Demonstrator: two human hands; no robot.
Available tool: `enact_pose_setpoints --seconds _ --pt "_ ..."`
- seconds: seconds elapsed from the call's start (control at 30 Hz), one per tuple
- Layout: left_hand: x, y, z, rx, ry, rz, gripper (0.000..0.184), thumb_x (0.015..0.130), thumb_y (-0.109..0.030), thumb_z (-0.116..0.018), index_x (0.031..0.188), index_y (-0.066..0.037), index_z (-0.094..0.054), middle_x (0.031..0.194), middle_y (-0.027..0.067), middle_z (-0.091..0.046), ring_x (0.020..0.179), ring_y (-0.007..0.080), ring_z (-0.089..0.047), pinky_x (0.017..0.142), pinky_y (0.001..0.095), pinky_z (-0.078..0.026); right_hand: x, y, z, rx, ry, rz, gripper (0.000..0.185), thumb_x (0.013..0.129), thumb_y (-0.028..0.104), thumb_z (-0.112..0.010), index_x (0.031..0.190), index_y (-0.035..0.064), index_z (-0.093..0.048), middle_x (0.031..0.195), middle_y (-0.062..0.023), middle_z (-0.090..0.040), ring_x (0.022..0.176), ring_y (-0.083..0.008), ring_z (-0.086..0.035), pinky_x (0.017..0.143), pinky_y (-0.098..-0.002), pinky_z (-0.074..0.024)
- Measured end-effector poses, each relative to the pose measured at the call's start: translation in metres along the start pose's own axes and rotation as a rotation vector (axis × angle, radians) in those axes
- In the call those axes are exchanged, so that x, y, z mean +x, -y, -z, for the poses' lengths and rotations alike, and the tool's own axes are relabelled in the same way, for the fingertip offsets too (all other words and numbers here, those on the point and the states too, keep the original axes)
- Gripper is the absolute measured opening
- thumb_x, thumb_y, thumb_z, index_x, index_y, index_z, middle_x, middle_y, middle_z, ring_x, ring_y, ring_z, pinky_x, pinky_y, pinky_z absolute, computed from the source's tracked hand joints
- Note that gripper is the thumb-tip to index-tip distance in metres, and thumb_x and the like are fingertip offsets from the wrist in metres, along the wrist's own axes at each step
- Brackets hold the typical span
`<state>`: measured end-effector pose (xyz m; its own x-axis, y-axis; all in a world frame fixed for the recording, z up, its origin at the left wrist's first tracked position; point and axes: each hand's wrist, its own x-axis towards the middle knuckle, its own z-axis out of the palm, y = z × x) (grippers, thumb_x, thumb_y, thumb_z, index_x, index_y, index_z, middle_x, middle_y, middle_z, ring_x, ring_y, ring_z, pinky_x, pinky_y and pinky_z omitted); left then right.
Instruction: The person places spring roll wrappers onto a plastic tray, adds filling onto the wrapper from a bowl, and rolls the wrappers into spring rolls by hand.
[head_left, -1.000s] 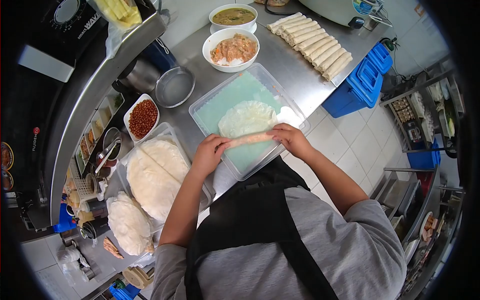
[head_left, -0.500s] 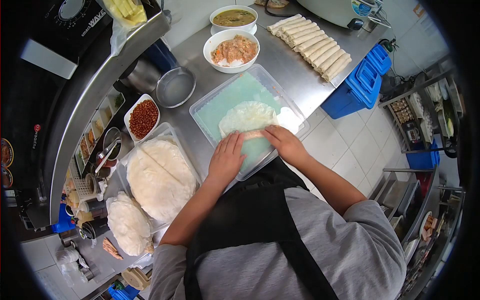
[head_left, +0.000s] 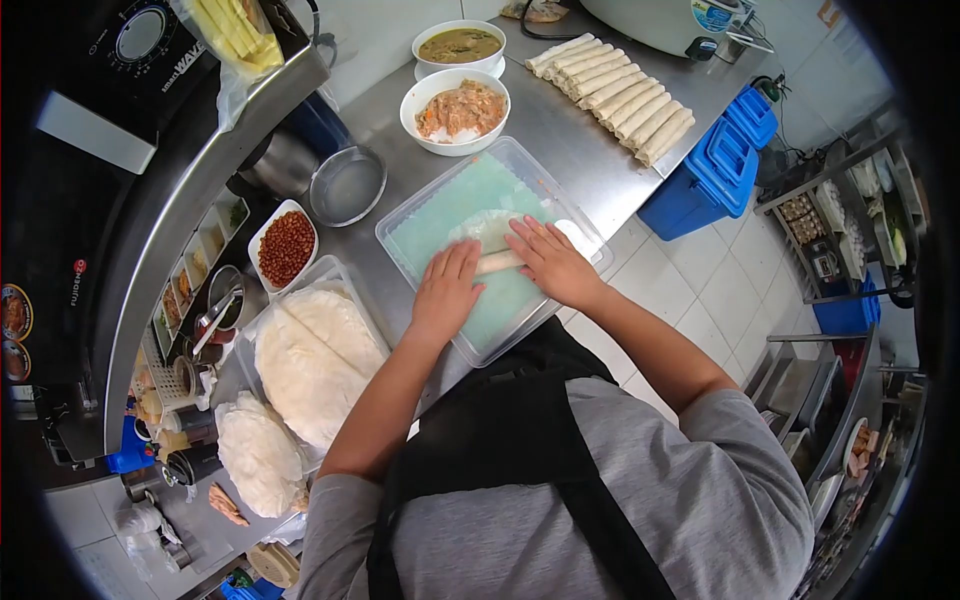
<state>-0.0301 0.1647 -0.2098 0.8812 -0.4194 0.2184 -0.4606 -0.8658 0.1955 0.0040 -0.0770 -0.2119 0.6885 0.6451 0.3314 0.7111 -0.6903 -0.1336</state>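
A partly rolled spring roll (head_left: 499, 262) lies on a translucent plastic lid (head_left: 392, 240) with a green surface. The loose part of its thin wrapper (head_left: 488, 226) spreads out on the far side. My left hand (head_left: 447, 290) rests on the roll's left end, fingers stretched forward. Across the right end lies my right hand (head_left: 553, 262), its fingers flat and slightly apart. What is inside the roll is hidden by the wrapper and my fingers. Beyond the lid stands a white bowl (head_left: 408, 118) of minced filling (head_left: 467, 110).
Finished rolls (head_left: 610, 95) lie in a row at the back right. A bowl of greenish soup (head_left: 460, 44) stands behind the filling. Left are a metal bowl (head_left: 347, 186), a dish of red-brown beans (head_left: 287, 248) and a tub of stacked wrappers (head_left: 315, 360). Blue bins (head_left: 705, 180) stand beyond the counter's right edge.
Both hands have moved forward, away from my body, with the roll. More wrapper is wound on, and less lies loose. My right-hand fingers now lie flatter over it.
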Motion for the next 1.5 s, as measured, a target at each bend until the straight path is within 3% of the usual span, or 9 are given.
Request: enact_pose_setpoints --seconds 0.13,0.23,0.47,0.57,1.0,1.2,1.27,1.3,1.5 --pt "0.001 0.0 0.002 -0.242 -0.031 -0.006 0.043 0.082 -0.007 -0.069 0.125 -0.009 -0.063 0.117 0.0093 -0.062 0.109 0.0288 -0.059 0.093 0.0392 -0.049 -0.015 -0.007 -0.003 0.193 0.037 -0.004 0.043 0.088 0.012 -0.057 0.13 0.0072 -0.059 0.132 -0.0126 -0.056 0.124 -0.0308 -0.053 0.105 -0.0387 -0.0416" --pt "0.003 -0.001 0.004 -0.245 -0.013 0.012 0.033 0.084 -0.008 -0.063 0.117 -0.009 -0.065 0.113 0.0056 -0.062 0.108 0.0253 -0.059 0.093 0.0368 -0.048 -0.017 -0.008 -0.003 0.312 0.02 -0.055 0.037 0.087 0.008 -0.057 0.124 0.0062 -0.064 0.125 -0.0122 -0.059 0.117 -0.0301 -0.057 0.1 -0.036 -0.0459" --pt "-0.01 -0.011 0.006 -0.179 -0.115 0.001 0.041 0.086 -0.01 -0.063 0.127 -0.009 -0.062 0.121 0.0095 -0.062 0.115 0.0276 -0.058 0.099 0.04 -0.046 -0.043 -0.015 -0.02 0.637 -0.212 -0.292 0.031 0.085 0.002 -0.071 0.115 0.0048 -0.068 0.116 -0.0116 -0.063 0.104 -0.0272 -0.063 0.086 -0.0337 -0.0533" --pt "-0.017 -0.008 -0.002 -0.189 -0.069 -0.011 0.045 0.087 -0.01 -0.063 0.132 -0.009 -0.059 0.127 0.0114 -0.061 0.119 0.0288 -0.057 0.103 0.0413 -0.044 -0.042 -0.016 -0.014 0.787 -0.165 -0.484 0.026 0.084 0.002 -0.073 0.11 0.005 -0.071 0.114 -0.0097 -0.064 0.096 -0.024 -0.065 0.081 -0.031 -0.0536" --pt "-0.005 0.0 -0.001 -0.288 0.018 0.072 0.048 0.087 -0.013 -0.066 0.134 -0.009 -0.058 0.13 0.011 -0.06 0.122 0.0292 -0.055 0.106 0.0424 -0.042 -0.021 -0.022 0.005 0.733 -0.016 -0.647 0.009 0.087 0.006 -0.07 0.094 0.0001 -0.071 0.085 -0.0131 -0.067 0.077 -0.0248 -0.065 0.071 -0.0331 -0.0521" --pt "-0.011 -0.024 0.0 -0.062 -0.006 -0.017 0.067 0.088 -0.023 -0.068 0.148 -0.01 -0.041 0.147 0.0104 -0.047 0.135 0.0294 -0.045 0.114 0.0481 -0.032 -0.01 -0.009 0.003 0.517 -0.008 -0.651 0.029 0.085 0.004 -0.063 0.114 0.0015 -0.064 0.108 -0.0185 -0.064 0.093 -0.0321 -0.065 0.08 -0.0388 -0.0524" --pt "-0.016 -0.026 -0.005 -0.039 0.043 -0.022 0.071 0.088 -0.026 -0.068 0.151 -0.011 -0.037 0.151 0.0094 -0.043 0.139 0.0285 -0.042 0.116 0.0493 -0.029 -0.014 -0.003 0.004 0.204 -0.19 -0.18 0.038 0.088 0.006 -0.059 0.126 0.0023 -0.059 0.121 -0.0207 -0.06 0.108 -0.0351 -0.061 0.093 -0.0397 -0.0506" --pt "-0.015 -0.026 -0.005 -0.023 0.039 -0.024 0.069 0.089 -0.027 -0.067 0.15 -0.011 -0.038 0.152 0.0087 -0.043 0.139 0.028 -0.042 0.116 0.0487 -0.029 -0.024 -0.002 -0.011 0.248 -0.053 -0.158 0.044 0.091 0.011 -0.056 0.134 0.0005 -0.053 0.133 -0.021 -0.055 0.125 -0.0363 -0.054 0.107 -0.0413 -0.0434" --pt "0.007 -0.008 -0.005 -0.021 0.085 -0.044 0.067 0.091 -0.032 -0.064 0.149 -0.011 -0.038 0.152 0.0077 -0.042 0.14 0.0272 -0.04 0.117 0.0481 -0.028 -0.013 0.014 -0.015 -0.001 0.088 -0.137 0.066 0.093 0.03 -0.059 0.146 -0.0018 -0.037 0.152 -0.0205 -0.039 0.141 -0.0342 -0.038 0.116 -0.0448 -0.0314"
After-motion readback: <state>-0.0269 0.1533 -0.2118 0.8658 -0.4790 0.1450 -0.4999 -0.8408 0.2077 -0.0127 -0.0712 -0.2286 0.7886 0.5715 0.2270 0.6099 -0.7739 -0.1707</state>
